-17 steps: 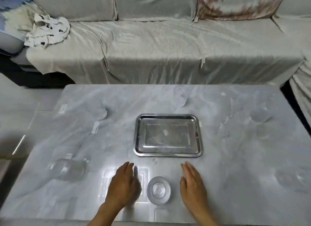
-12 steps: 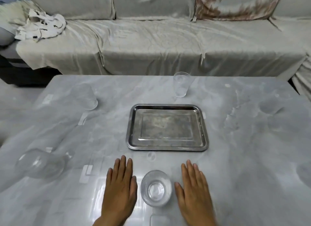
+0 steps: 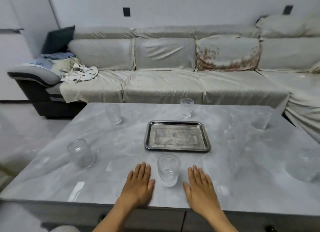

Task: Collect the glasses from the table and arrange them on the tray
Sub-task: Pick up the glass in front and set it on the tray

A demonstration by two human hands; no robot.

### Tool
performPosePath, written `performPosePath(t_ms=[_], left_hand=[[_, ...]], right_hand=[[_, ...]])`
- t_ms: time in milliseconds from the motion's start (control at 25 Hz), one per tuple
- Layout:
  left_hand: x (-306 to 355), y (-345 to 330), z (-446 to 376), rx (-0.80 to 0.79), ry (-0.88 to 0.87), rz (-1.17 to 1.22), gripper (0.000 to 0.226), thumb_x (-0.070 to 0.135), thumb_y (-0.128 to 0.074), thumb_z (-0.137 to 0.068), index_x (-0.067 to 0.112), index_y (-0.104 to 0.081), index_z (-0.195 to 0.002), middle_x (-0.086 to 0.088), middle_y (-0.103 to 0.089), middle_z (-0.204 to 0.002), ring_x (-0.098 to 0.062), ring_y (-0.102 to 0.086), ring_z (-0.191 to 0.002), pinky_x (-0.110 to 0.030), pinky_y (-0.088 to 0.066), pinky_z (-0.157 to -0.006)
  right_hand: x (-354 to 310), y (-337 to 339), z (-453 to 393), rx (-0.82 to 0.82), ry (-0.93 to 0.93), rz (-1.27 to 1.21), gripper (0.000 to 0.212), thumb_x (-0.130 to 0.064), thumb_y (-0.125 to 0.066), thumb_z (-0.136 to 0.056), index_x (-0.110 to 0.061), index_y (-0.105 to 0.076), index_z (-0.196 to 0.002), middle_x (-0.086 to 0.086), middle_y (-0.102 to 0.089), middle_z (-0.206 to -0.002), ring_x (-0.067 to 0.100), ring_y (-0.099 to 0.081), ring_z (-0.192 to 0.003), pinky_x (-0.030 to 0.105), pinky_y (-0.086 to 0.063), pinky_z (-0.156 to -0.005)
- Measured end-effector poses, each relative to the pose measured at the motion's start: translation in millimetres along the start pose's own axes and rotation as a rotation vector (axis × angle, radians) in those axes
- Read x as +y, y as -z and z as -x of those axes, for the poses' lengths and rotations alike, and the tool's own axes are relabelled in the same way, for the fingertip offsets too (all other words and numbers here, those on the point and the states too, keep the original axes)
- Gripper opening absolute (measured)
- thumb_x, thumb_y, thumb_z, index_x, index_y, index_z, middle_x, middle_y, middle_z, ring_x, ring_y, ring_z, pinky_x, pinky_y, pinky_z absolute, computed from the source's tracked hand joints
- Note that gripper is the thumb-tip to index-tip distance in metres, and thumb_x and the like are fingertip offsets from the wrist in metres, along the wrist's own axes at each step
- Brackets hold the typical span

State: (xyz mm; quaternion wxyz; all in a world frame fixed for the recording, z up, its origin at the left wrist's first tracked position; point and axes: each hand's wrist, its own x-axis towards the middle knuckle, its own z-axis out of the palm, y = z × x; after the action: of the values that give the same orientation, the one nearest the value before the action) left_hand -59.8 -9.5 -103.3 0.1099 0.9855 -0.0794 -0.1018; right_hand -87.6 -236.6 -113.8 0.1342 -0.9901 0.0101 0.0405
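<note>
Head view, table seen from my seat. Nearest glass (image 3: 168,169) stands upright on the marble table (image 3: 242,154), its long axis vertical, mouth up, just short of the near rim of the steel tray (image 3: 177,149), which is bare. I read the glass as lying between my two hands and slightly ahead of the fingertips: left hand (image 3: 139,183) just beside it on one flank, right hand (image 3: 200,186) just beside it on the other, neither touching it. Both hands lie flat, palms down, fingers extended and together; nothing is held. The left thumb looks marginally closer to the glass wall, though either hand could close on it from the side.

Other glasses stand well apart: far left (image 3: 113,114), far centre (image 3: 186,107) beyond the tray, far right (image 3: 260,118), near left (image 3: 81,153), and one at the right edge (image 3: 304,169), blurred. Task, as I judge it, not yet begun.
</note>
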Motion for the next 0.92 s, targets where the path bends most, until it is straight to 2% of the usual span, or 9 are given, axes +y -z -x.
performPosePath(t_ms=[160, 240, 320, 400, 520, 640, 720, 800, 920], left_hand=[[5.7, 5.9, 30.8, -0.035, -0.007, -0.014, 0.063, 0.045, -0.019, -0.099, 0.015, 0.0, -0.152, -0.008, 0.006, -0.162, -0.024, 0.006, -0.149, -0.042, -0.002, -0.12], [4.9, 10.0, 32.1, -0.004, -0.023, -0.043, 0.064, 0.046, -0.024, -0.097, 0.014, -0.013, -0.151, -0.009, -0.009, -0.162, -0.027, -0.008, -0.148, -0.043, -0.016, -0.118], [3.5, 20.5, 25.4, 0.062, -0.072, -0.119, 0.054, 0.046, -0.032, -0.09, 0.016, -0.041, -0.133, -0.007, -0.043, -0.144, -0.03, -0.04, -0.13, -0.042, -0.039, -0.097], [-0.4, 37.7, 7.6, 0.09, -0.114, -0.131, 0.036, 0.042, -0.039, -0.081, 0.02, -0.055, -0.104, -0.002, -0.057, -0.112, -0.028, -0.056, -0.101, -0.037, -0.043, -0.072], [-16.9, 54.4, -31.9, 0.085, -0.059, 0.125, 0.023, 0.036, -0.05, -0.079, 0.027, -0.067, -0.093, 0.006, -0.066, -0.094, -0.018, -0.062, -0.085, -0.031, -0.046, -0.068], [-27.1, 56.8, -64.2, 0.115, 0.107, 0.497, 0.009, 0.028, -0.061, -0.082, 0.029, -0.069, -0.085, 0.008, -0.069, -0.08, -0.012, -0.063, -0.075, -0.031, -0.053, -0.073], [-29.3, 54.8, -88.3, 0.198, 0.205, 0.651, 0.01, 0.024, -0.064, -0.081, 0.028, -0.067, -0.09, 0.005, -0.069, -0.08, -0.015, -0.064, -0.076, -0.035, -0.054, -0.077], [-28.1, 56.5, -112.9, 0.25, 0.306, 0.779, 0.022, 0.023, -0.065, -0.079, 0.023, -0.066, -0.101, 0.002, -0.069, -0.089, -0.02, -0.064, -0.084, -0.035, -0.051, -0.078], [-25.8, 53.5, -137.0, 0.247, 0.407, 0.834, 0.039, 0.024, -0.065, -0.077, 0.019, -0.062, -0.115, -0.003, -0.067, -0.106, -0.021, -0.06, -0.09, -0.03, -0.043, -0.077]], right_hand=[[-2.1, 9.6, 25.9, -0.092, 0.005, -0.001, 0.063, -0.044, -0.009, -0.098, -0.016, 0.01, -0.151, 0.004, 0.016, -0.161, 0.02, 0.018, -0.146, 0.039, 0.012, -0.117], [-2.9, 8.0, 29.4, -0.066, 0.014, -0.018, 0.064, -0.044, -0.014, -0.098, -0.016, 0.008, -0.152, 0.005, 0.014, -0.162, 0.021, 0.016, -0.146, 0.04, 0.011, -0.117], [-4.3, 10.8, 25.8, -0.039, -0.01, -0.072, 0.07, -0.046, -0.026, -0.094, -0.017, -0.001, -0.153, 0.006, 0.005, -0.163, 0.022, 0.007, -0.148, 0.039, 0.004, -0.119], [-13.2, 17.9, 14.0, -0.007, -0.028, -0.287, 0.084, -0.051, -0.047, -0.083, -0.019, -0.01, -0.152, 0.004, -0.012, -0.162, 0.021, -0.01, -0.147, 0.036, -0.011, -0.119], [-36.0, 29.7, -7.6, -0.043, 0.029, -0.636, 0.108, -0.046, -0.073, -0.061, -0.029, -0.015, -0.151, -0.006, -0.037, -0.15, 0.015, -0.032, -0.137, 0.037, -0.025, -0.114], [-53.6, 24.0, -18.4, 0.018, 0.097, -0.639, 0.094, -0.049, -0.074, -0.048, -0.035, -0.036, -0.133, -0.024, -0.052, -0.124, 0.002, -0.044, -0.115, 0.04, -0.026, -0.112], [-55.9, 23.3, -30.0, 0.04, 0.056, -0.72, 0.081, -0.042, -0.08, -0.044, -0.043, -0.041, -0.115, -0.025, -0.057, -0.113, -0.001, -0.054, -0.105, 0.03, -0.043, -0.098], [-54.2, 34.9, -53.1, 0.013, 0.022, -0.771, 0.079, -0.036, -0.083, -0.043, -0.044, -0.04, -0.109, -0.019, -0.063, -0.105, -0.005, -0.061, -0.089, 0.015, -0.051, -0.073], [-58.0, 70.1, -102.6, 0.034, 0.071, -0.782, 0.079, -0.04, -0.087, -0.043, -0.043, -0.046, -0.11, -0.017, -0.062, -0.11, -0.002, -0.061, -0.09, 0.023, -0.052, -0.075]])
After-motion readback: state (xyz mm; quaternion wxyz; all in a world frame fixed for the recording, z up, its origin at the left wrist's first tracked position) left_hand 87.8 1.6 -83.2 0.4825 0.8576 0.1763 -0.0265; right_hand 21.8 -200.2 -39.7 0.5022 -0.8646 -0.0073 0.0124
